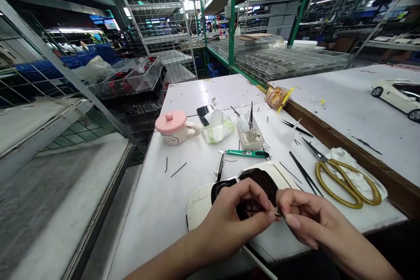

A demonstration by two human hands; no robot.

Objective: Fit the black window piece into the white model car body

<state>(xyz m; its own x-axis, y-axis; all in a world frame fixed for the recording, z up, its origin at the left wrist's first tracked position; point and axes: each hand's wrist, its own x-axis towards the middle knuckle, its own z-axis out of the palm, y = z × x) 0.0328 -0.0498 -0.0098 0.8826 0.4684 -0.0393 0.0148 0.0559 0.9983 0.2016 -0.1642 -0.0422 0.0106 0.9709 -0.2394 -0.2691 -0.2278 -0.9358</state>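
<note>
My left hand (239,214) and my right hand (311,218) meet over a white model car (200,203). Both are closed in a pinch, thumb against fingers. A thin black strip (278,215) shows between the fingertips of the two hands; most of it is hidden by the fingers. The car stands on the white table, its dark roof and windows partly covered by my left hand. One car door (220,167) sticks out on the far side, and a white panel (259,263) juts out on the near side below my hands.
Gold-handled scissors (341,179) and black tweezers (305,173) lie to the right. Beyond the car are a green craft knife (246,153), a small box (251,135), tissues (218,129), a phone (204,113) and a pink-lidded mug (172,129). Loose black strips (179,169) are scattered about. Another white model car (397,96) stands far right.
</note>
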